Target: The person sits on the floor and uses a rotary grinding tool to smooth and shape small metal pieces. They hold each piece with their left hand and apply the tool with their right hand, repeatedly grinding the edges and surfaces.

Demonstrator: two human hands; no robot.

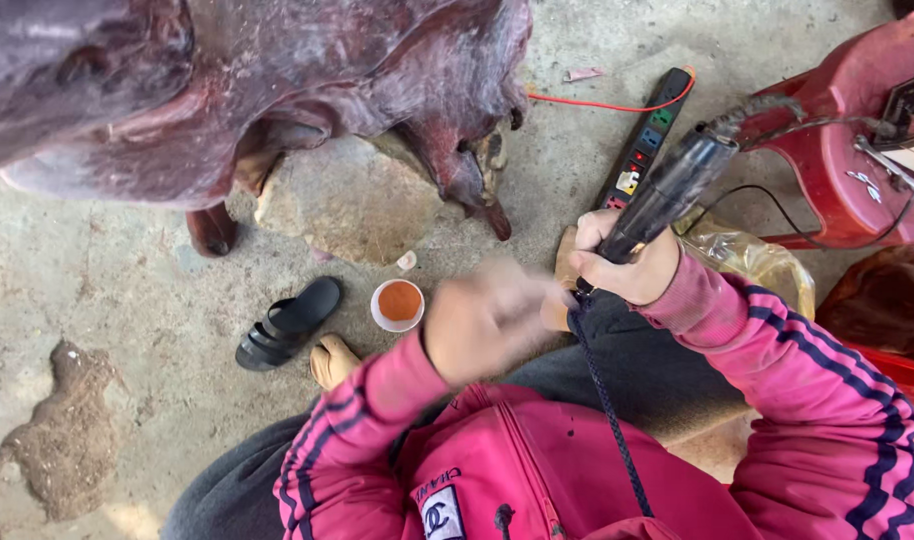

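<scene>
Right hand point(622, 262): closed around the black rotary tool point(667, 190).
Tool axis: slanted up and away to the right of the grip, its tip hidden.
Left hand point(482, 320): motion-blurred beside the right, grip not discernible.
Nearer hand: the right.

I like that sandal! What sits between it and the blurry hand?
In the head view, a small white cup of orange powder sits between the sandal and the left hand.

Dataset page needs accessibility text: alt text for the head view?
A person in a pink jacket holds a black rotary tool in the right hand, the blurred left hand close beside it. Ahead on the concrete floor: a dark red carved wood piece, black sandal, cup of orange powder.
</scene>
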